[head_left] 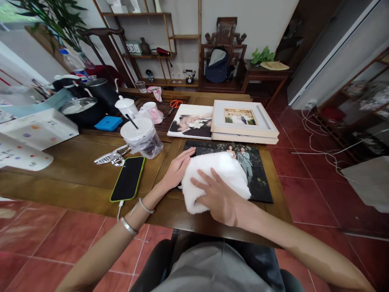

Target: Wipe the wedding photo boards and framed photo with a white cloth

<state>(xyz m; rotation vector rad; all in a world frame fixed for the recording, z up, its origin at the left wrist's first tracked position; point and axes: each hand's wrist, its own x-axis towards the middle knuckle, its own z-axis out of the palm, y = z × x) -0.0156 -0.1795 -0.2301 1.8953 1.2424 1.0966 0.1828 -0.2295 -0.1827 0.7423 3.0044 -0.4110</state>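
Note:
A folded white towel (219,174) lies over the left and middle of a dark photo panel (258,178), which shows two people in wedding clothes. My right hand (217,194) presses on the towel, its fingers spread over the top and curled into the pile, gripping it. On the panel's left edge rests my left hand (179,166), with fingers stretched out and flat, beside the towel and holding nothing. The towel hides much of the panel.
Behind the panel lie a photo album (191,121) and stacked picture frames (243,121). To the left are a phone (128,178) on a cable, a lidded cup (139,138) with a straw, silver scissors (114,156) and orange-handled scissors (175,105). The wooden table's front edge (225,233) is close to my lap.

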